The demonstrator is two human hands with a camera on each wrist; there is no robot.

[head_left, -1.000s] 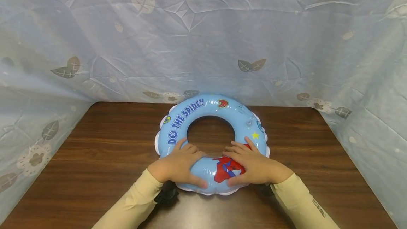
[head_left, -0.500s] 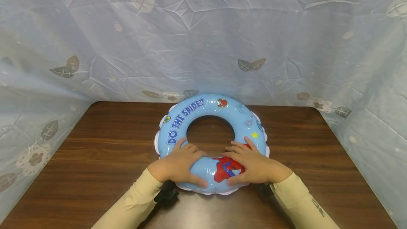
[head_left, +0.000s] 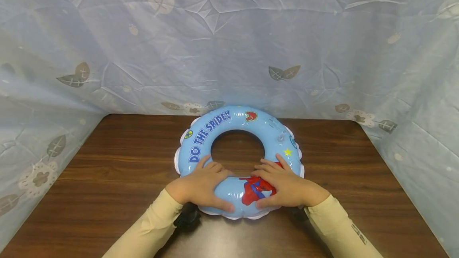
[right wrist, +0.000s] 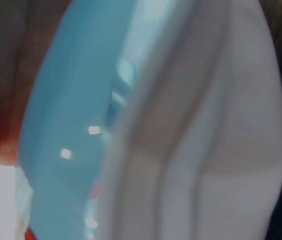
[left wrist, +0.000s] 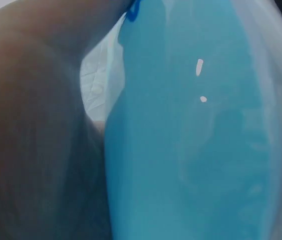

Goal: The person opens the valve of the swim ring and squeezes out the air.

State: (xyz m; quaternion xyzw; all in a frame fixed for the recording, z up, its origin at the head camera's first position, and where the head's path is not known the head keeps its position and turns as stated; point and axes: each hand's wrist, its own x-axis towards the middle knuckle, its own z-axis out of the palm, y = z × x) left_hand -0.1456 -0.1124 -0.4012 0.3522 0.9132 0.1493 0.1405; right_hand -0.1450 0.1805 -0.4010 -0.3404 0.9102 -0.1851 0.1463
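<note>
A light-blue inflatable swim ring (head_left: pixel 238 113) with a white scalloped edge lies on the wooden table. It carries the words "DO THE SPIDEY" and a red and blue figure near its front. My left hand (head_left: pixel 202 184) rests across its front left, fingers spread toward the hole and thumb near the outer edge. Across the front right rests my right hand (head_left: pixel 287 186), fingers fanned and thumb over the red figure. The left wrist view shows the ring's blue side (left wrist: pixel 185 150) beside the palm. White edging (right wrist: pixel 230 130) fills much of the right wrist view.
Bare wooden tabletop (head_left: pixel 118 178) surrounds the ring on both sides. A pale blue curtain with leaf and flower prints (head_left: pixel 233 51) hangs behind the table and along its sides. A clear valve (head_left: pixel 281 138) sits on the ring's right part.
</note>
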